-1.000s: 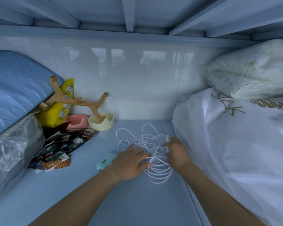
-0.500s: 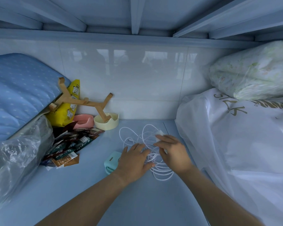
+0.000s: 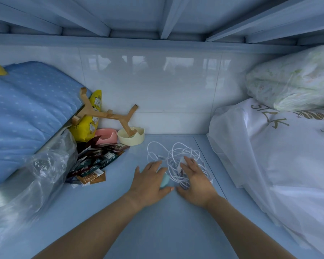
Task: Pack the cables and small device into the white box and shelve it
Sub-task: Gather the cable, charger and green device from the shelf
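So the left grip point(image 3: 150, 181) has slid off the cables point(image 3: 178, 152) and now lies over the teal device point(image 3: 165, 181) on the shelf point(image 3: 157, 230), thumb along its edge (can't tell if it's actually grasping it yet). Right grip point(image 3: 196, 182) stays flat on the cables, fingers straight, holding nothing. Looks like both get scooped up next; no white box in sight.
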Motion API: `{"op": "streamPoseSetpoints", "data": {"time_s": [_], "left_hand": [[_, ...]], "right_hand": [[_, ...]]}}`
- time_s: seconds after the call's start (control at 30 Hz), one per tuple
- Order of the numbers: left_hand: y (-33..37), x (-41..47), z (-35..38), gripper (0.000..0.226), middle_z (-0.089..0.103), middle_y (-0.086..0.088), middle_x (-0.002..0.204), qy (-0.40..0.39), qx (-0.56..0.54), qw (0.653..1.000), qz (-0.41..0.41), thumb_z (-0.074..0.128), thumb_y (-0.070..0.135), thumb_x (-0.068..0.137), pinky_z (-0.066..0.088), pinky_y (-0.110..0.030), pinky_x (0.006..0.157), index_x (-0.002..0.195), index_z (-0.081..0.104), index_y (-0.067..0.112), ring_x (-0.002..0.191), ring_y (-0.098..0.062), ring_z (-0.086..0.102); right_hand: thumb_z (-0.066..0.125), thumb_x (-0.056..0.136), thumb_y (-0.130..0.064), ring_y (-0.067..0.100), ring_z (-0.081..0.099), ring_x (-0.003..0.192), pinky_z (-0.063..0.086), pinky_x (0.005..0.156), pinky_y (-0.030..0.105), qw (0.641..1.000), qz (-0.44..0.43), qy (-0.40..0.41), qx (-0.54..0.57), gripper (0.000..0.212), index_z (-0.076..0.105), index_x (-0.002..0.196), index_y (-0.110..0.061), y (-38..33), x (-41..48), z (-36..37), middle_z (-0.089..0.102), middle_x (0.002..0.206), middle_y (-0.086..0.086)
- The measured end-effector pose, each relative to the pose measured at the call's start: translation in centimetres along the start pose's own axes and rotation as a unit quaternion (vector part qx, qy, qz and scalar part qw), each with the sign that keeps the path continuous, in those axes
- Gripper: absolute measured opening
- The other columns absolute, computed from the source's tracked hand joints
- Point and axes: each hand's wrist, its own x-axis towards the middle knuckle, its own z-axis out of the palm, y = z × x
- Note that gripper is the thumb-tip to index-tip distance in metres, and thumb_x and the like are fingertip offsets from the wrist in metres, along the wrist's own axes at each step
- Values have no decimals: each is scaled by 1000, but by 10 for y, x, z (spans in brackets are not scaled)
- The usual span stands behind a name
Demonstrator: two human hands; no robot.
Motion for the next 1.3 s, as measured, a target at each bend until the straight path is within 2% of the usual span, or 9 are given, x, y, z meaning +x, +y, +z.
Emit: {"op": "streamPoseSetpoints", "data": {"time_s": [0.1, 0.17, 0.27, 0.33, 0.57, 0.73, 0.93, 1.13, 1.3], "left_hand": [[-1, -3, -5, 66, 12, 1, 155, -11, 3, 1000, -4, 48, 58, 82, 14, -57, 109, 137, 29, 27, 140, -20, 12], [-1, -5, -7, 67, 12, 0, 154, -27, 2, 999, -17, 49, 58, 80, 15, -58, 108, 137, 28, 28, 140, -22, 11], [1, -9, -7, 69, 22, -1, 150, -50, -9, 998, -29, 51, 56, 78, 27, -52, 104, 136, 28, 27, 137, -23, 20], [1, -12, -7, 66, 30, -1, 144, -54, -3, 998, -20, 51, 52, 80, 35, -46, 97, 136, 27, 27, 132, -23, 28], [1, -15, -10, 65, 38, 2, 135, -52, 13, 998, -31, 48, 59, 82, 38, -45, 88, 135, 30, 27, 122, -24, 34], [8, -18, -4, 67, 41, 3, 126, -24, -31, 997, -71, 49, 68, 76, 38, -47, 92, 129, 38, 27, 118, -23, 35], [18, -18, -7, 69, 41, -1, 120, -11, -82, 991, -103, 54, 66, 75, 47, -43, 85, 128, 38, 24, 110, -23, 42], [25, -13, -20, 63, 42, -2, 118, 80, -67, 987, -126, 48, 65, 79, 50, -41, 79, 124, 40, 22, 108, -23, 43], [37, -5, -25, 63, 43, -1, 119, 121, -52, 988, -79, 47, 66, 78, 51, -41, 78, 125, 41, 24, 107, -21, 44]], "right_hand": [[59, 79, -46, 29, -5, 143, 14, 113, 44, 996, 46, -14, -80, 74, 25, 143, -30, -2, 4, -1, -3, 157, 2], [56, 79, -47, 30, 6, 142, 16, 112, 48, 994, 76, -28, -78, 71, 22, 141, -37, -5, 4, 0, -6, 157, 0], [55, 80, -44, 27, 39, 129, 27, 108, 45, 995, 83, -30, -42, 67, 23, 139, -39, -6, 0, 1, -5, 157, -3], [56, 81, -44, 28, 46, 123, 33, 104, 39, 996, 82, -25, -30, 65, 26, 139, -37, -4, -1, 0, 0, 157, -2], [57, 83, -35, 23, 40, 130, 37, 100, 31, 995, 97, -27, -14, 71, 19, 144, -32, -5, -6, -5, 13, 156, -3], [59, 80, -24, 19, 35, 133, 32, 101, 25, 995, 101, -9, -17, 65, 33, 140, -25, -6, -8, -9, 26, 152, -1], [63, 68, -18, 19, 51, 118, 39, 91, 24, 997, 77, 29, 3, 58, 52, 126, -25, -2, -14, -18, 54, 132, -1], [59, 70, -20, 21, 47, 121, 37, 96, 25, 997, 66, 34, -4, 64, 46, 132, -24, 7, -21, -19, 51, 135, -3], [59, 71, -16, 23, 46, 118, 34, 97, 26, 998, 29, 50, -3, 59, 50, 130, -18, 10, -24, -18, 53, 134, -2]]}}
